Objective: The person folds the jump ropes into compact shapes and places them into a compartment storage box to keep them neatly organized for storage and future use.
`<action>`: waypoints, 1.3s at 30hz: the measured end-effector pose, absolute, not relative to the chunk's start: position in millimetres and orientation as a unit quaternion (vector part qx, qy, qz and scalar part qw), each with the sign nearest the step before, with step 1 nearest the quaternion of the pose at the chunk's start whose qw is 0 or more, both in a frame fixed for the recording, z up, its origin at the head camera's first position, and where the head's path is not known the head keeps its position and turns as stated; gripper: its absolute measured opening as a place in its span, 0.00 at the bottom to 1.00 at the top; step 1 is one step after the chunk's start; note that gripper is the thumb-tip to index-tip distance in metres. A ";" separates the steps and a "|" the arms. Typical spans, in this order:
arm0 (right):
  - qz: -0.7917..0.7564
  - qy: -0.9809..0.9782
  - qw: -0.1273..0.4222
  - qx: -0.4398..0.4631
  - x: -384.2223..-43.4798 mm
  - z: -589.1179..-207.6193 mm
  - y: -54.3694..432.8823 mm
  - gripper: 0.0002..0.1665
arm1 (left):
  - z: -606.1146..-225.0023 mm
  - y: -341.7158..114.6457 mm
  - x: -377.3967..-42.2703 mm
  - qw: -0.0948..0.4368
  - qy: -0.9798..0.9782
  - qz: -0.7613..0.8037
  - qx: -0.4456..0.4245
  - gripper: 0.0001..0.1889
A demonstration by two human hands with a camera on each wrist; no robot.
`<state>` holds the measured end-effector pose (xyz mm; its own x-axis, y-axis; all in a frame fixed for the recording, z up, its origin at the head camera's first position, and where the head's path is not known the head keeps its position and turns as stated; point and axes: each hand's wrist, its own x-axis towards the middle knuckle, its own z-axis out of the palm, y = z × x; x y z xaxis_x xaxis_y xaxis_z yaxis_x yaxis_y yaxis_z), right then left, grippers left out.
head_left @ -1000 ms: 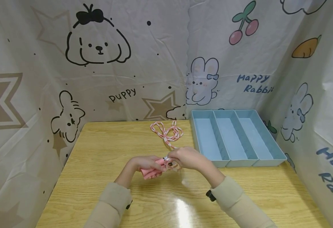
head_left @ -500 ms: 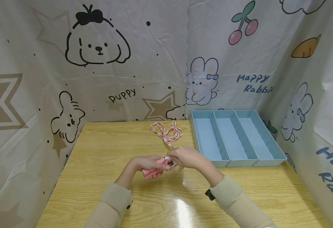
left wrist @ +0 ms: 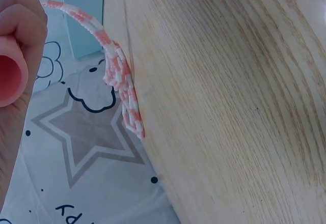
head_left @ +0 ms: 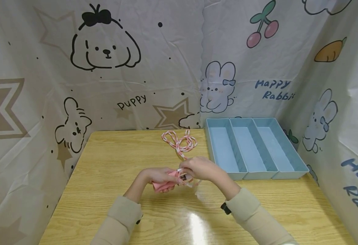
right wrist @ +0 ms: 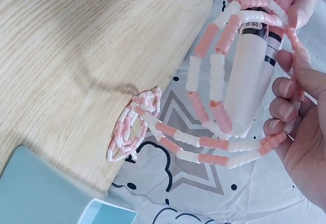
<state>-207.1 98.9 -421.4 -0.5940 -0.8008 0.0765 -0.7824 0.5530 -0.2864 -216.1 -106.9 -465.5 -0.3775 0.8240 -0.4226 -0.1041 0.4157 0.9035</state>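
My left hand [head_left: 158, 175] grips the two pink handles [head_left: 163, 186] of a beaded jump rope side by side. In the left wrist view, a handle's round hollow end [left wrist: 11, 74] shows at the left edge. The right wrist view shows their pale front parts [right wrist: 247, 79] with black bands. My right hand [head_left: 201, 169] pinches the pink-and-white beaded rope [right wrist: 219, 143] close beside the handles. Loops of the rope hang around the pale front parts. The rest of the rope lies as a loose coil [head_left: 183, 146] on the table, linked by a strand to my right hand.
A light blue tray [head_left: 245, 175] with three long compartments stands at the back right of the wooden table [head_left: 120, 149]. A printed cloth [head_left: 166, 78] hangs behind the table and at both sides.
My right hand has shifted slightly around the handle ends with the rope, and the loop near the handles looks changed. My left hand stays almost in place. The coil lies still.
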 end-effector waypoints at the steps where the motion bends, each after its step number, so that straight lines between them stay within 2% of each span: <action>1: -0.148 0.880 0.035 -0.449 -207.4 -421.3 99.0 0.06 | -465.3 -107.4 -216.1 0.493 0.682 0.472 0.262 0.17; 8: -0.188 0.874 0.050 -0.446 -209.6 -419.4 100.6 0.03 | -462.0 -109.1 -215.3 0.512 0.678 0.468 0.243 0.14; 29: -0.301 0.791 0.080 -0.526 -233.1 -423.4 105.8 0.07 | -457.4 -107.0 -212.8 0.553 0.630 0.470 0.277 0.14; 39: -0.373 0.779 0.183 -0.470 -242.0 -431.0 109.0 0.07 | -451.6 -107.0 -211.7 0.576 0.602 0.478 0.279 0.14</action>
<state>-242.0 109.0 -431.0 -0.4910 -0.8686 0.0660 -0.5959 0.2796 -0.7528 -211.7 -107.0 -451.6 -0.1819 0.8861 -0.4262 -0.2156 0.3870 0.8965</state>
